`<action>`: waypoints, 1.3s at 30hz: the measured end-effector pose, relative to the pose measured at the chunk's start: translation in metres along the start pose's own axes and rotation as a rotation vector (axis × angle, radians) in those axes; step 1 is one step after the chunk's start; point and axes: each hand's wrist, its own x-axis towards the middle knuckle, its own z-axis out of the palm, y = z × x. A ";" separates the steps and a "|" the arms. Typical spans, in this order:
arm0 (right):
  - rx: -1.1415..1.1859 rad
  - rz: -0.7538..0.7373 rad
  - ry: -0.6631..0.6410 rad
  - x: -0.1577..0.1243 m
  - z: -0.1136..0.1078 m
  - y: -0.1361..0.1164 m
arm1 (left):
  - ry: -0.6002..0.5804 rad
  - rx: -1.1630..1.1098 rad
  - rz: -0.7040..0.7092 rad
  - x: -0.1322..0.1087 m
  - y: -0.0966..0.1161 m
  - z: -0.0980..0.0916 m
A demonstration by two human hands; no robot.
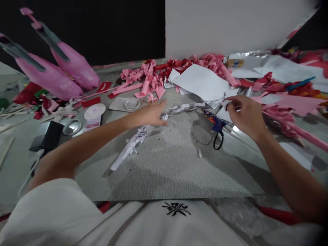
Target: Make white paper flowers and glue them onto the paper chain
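Note:
My left hand (151, 115) reaches forward over a silver sheet (169, 174), its fingers curled around one end of a twisted strip of white printed paper (129, 147) that runs back toward me. My right hand (244, 114) hovers palm down at the sheet's far right, its fingertips pinching scraps of white paper (225, 102). A glue gun (217, 128) with a blue and orange body and a black loop lies just left of that hand.
Pink and red paper curls (151, 80) and white sheets (202, 82) pile up at the back. Two big pink shapes (64, 71) stand at left, with a tape roll (94, 111), a clear ring (132, 103) and a black box (47, 135) nearby. Pink rolled strips (294, 128) lie at right.

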 end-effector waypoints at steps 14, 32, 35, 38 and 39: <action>0.912 0.396 -0.262 -0.004 -0.001 -0.012 | -0.030 0.062 -0.075 -0.118 -0.074 0.018; 1.072 0.265 -0.691 -0.070 -0.020 -0.095 | 0.148 0.123 0.000 -0.006 0.021 0.059; 0.867 0.095 -0.672 -0.082 -0.004 -0.100 | 0.169 0.101 0.036 -0.001 -0.002 0.054; 0.768 -0.039 -0.615 -0.092 0.002 -0.107 | 0.195 0.090 0.000 -0.004 -0.018 0.053; 0.749 -0.053 -0.596 -0.092 -0.001 -0.109 | 0.198 0.061 -0.012 -0.006 -0.022 0.053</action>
